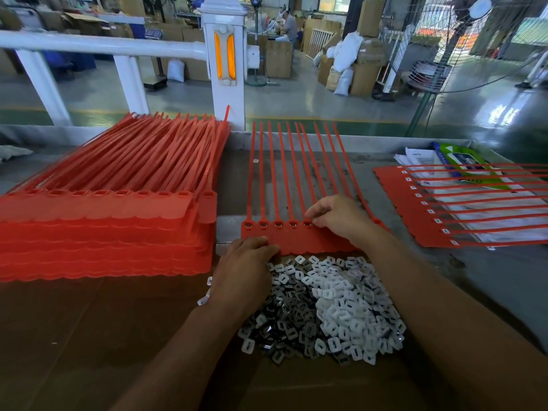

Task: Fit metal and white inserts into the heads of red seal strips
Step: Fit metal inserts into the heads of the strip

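Note:
A joined sheet of red seal strips (277,185) lies in the middle of the bench, tails pointing away from me. Several heads at its left end hold metal inserts (278,224). My right hand (338,216) rests on the row of heads, fingertips curled down at a head just right of the filled ones; whether they pinch an insert is hidden. My left hand (246,262) lies at the sheet's near edge, fingers bent over it, with the pile close by. A mixed pile of white inserts (344,310) and dark metal inserts (289,310) sits on brown cardboard in front of me.
A tall stack of red seal sheets (100,229) fills the left of the bench. Another red sheet with white inserts (450,209) lies at the right over papers and a green packet (456,161). A white railing post (225,60) stands behind the bench.

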Tool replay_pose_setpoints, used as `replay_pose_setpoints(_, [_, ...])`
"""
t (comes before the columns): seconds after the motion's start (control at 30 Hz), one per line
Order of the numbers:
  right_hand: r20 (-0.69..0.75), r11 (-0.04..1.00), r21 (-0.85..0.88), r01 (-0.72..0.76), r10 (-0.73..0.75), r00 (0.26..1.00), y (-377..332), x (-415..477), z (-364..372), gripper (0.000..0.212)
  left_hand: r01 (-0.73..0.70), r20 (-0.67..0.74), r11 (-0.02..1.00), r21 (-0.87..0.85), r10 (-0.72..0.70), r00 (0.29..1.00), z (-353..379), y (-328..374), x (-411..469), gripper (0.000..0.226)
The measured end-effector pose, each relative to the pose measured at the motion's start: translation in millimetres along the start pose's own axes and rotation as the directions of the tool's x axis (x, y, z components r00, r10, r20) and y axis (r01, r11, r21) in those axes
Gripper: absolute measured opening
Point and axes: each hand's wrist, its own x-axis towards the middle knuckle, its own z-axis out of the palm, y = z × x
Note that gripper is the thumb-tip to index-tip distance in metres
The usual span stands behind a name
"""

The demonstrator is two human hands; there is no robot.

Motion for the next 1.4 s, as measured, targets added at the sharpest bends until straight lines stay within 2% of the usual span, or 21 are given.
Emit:
replay_pose_setpoints(0.17, [0.003, 0.977, -0.131, 0.168, -0.169, 0.986, -7.4, -23.8, -1.5, 0.017, 0.002, 0.001, 1.000, -0.002, -0.002, 1.000, -0.1, 0.1, -0.1, 0.050])
replay_pose_setpoints(0.27, [0.141, 0.953, -0.124, 0.278, -0.260, 0.955, -15.4, -50.9, 1.4, 0.011, 0.011, -0.006, 1.000, 0.002, -0.011, 1.000, 0.7, 0.4, 0.2, 0.049])
replay_pose_setpoints(0.37, [0.310, 0.914, -0.144, 0.380, -0.323, 0.894, -22.0, -75.2, 5.8, 0.011, 0.014, -0.003, 1.000, 0.006, -0.014, 1.000, 0.7, 0.4, 0.5, 0.051])
replay_pose_setpoints(0.53, [0.426, 0.856, -0.248, 0.454, -0.325, 0.844, -23.9, -93.7, 12.7, 0.032, 0.012, -0.002, 1.000, 0.000, -0.012, 1.000, 0.2, 0.8, 0.4, 0.050])
replay_pose_setpoints(0.6, [0.435, 0.820, -0.311, 0.481, -0.327, 0.839, -22.6, -95.0, 17.9, 0.040, 0.018, -0.007, 1.000, -0.014, -0.018, 1.000, 0.2, 1.0, 0.1, 0.049])
replay_pose_setpoints(0.67, [0.437, 0.804, -0.333, 0.492, -0.331, 0.836, -23.1, -96.5, 21.4, 0.035, 0.019, -0.010, 1.000, -0.015, -0.019, 1.000, 0.3, 1.3, -0.1, 0.048])
replay_pose_setpoints(0.77, [0.414, 0.831, -0.293, 0.473, -0.336, 0.846, -25.0, -98.8, 21.6, 0.017, 0.025, -0.009, 1.000, -0.015, -0.025, 1.000, 0.3, 1.4, 0.0, 0.048])
replay_pose_setpoints(0.87, [0.394, 0.847, -0.254, 0.467, -0.350, 0.850, -24.0, -99.6, 20.7, 0.010, 0.018, -0.009, 1.000, -0.004, -0.018, 1.000, 1.0, 1.0, 0.5, 0.048])
replay_pose_setpoints(1.4, [0.311, 0.903, -0.119, 0.412, -0.360, 0.879, -25.0, -99.7, 16.2, 0.006, -0.003, -0.004, 1.000, 0.006, 0.003, 1.000, 1.2, -0.1, 0.7, 0.049])
